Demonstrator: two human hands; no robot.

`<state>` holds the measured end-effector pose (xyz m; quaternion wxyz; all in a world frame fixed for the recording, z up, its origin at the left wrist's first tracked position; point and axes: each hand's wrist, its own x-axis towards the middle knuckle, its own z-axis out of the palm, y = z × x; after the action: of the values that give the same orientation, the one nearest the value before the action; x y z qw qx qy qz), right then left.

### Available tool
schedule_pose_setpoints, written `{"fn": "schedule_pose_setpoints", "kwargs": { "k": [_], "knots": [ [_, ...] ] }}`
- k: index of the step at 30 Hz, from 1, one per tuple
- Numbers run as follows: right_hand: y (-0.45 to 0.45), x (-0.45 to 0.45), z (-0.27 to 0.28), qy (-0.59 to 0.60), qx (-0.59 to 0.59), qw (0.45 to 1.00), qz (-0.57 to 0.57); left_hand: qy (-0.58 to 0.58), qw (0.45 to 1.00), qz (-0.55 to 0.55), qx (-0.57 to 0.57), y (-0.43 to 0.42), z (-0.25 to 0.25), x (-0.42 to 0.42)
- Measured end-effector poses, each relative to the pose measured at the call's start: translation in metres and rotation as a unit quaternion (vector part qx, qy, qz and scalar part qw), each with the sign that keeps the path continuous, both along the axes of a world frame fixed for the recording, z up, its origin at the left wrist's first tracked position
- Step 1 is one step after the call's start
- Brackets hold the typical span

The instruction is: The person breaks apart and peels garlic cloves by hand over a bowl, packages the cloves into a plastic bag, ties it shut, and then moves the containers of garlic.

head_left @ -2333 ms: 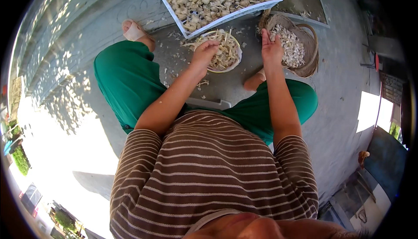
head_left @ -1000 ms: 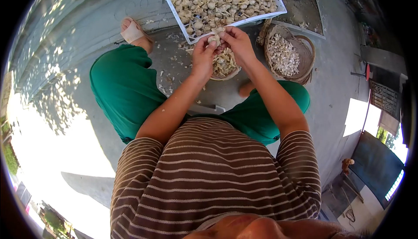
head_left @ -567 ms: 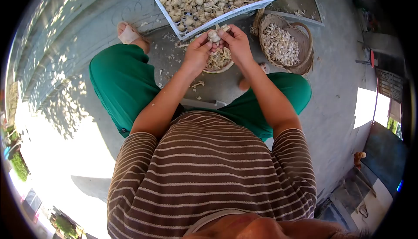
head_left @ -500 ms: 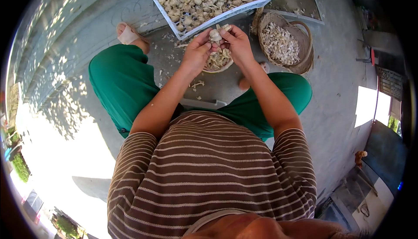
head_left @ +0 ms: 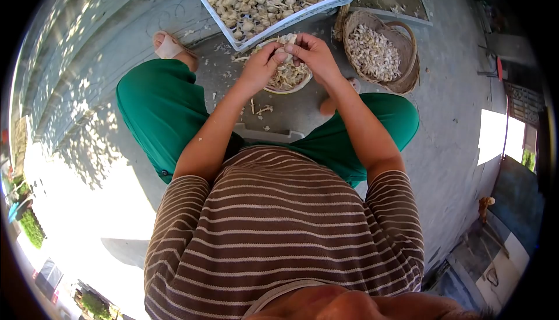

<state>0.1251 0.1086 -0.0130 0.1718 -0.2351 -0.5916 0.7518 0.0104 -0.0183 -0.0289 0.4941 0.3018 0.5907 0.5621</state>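
Both hands meet over a small round basket (head_left: 288, 81) of garlic skins and stalks. My left hand (head_left: 260, 66) has its thumb and fingers pressed on a pale garlic bulb (head_left: 286, 52). Against the other side of the bulb, my right hand (head_left: 312, 58) is closed with thumb and fingertips; the fingers hide much of it. Beyond the hands stands a white plastic crate (head_left: 240, 45) full of whole garlic bulbs. A woven basket (head_left: 411, 58) with a handle, to the right, holds a heap of separated cloves (head_left: 372, 52).
Garlic scraps (head_left: 265, 109) lie on the concrete floor (head_left: 442, 116) around the small basket. My feet rest on either side of it, the left in a sandal (head_left: 169, 46). A low step runs along the upper left. A frame or mat edge lies beyond the woven basket.
The right hand came from beside the woven basket to the left hand, and a garlic bulb appeared between them. Since then the fingers have closed further over the bulb. The view has shifted slightly.
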Motion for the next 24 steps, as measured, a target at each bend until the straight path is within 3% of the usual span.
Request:
{"fn": "schedule_pose_setpoints", "kwargs": {
  "k": [2,3,5,8,15,17,21,23,24],
  "knots": [
    [-0.001,-0.001,-0.002,-0.034,-0.040,0.998,0.025,0.185,0.982,0.004,0.038,-0.002,-0.004,0.003],
    [-0.001,-0.003,-0.001,-0.032,-0.039,0.998,0.026,0.186,0.982,0.005,0.039,-0.001,-0.006,0.004],
    [-0.002,-0.003,0.002,-0.040,-0.054,0.997,0.024,0.297,0.942,0.045,0.146,0.000,-0.010,0.005],
    [-0.004,-0.003,0.008,-0.033,-0.067,0.997,0.018,0.242,0.967,0.023,0.083,-0.004,0.004,0.006],
    [-0.008,-0.004,0.006,-0.038,-0.086,0.996,0.008,0.162,0.984,0.033,0.063,-0.006,-0.003,0.010],
    [-0.009,-0.004,0.009,-0.052,-0.086,0.995,-0.001,0.035,0.998,0.037,0.032,-0.006,-0.003,0.011],
    [-0.010,-0.001,0.010,-0.058,-0.089,0.994,0.001,0.070,0.996,0.047,-0.010,-0.005,-0.001,0.011],
    [-0.015,-0.001,0.014,-0.059,-0.056,0.996,-0.037,0.225,0.971,0.062,0.044,-0.004,0.001,0.011],
    [-0.015,-0.001,0.012,-0.059,-0.056,0.996,-0.037,0.225,0.971,0.062,0.044,-0.003,0.001,0.011]
  ]
}}
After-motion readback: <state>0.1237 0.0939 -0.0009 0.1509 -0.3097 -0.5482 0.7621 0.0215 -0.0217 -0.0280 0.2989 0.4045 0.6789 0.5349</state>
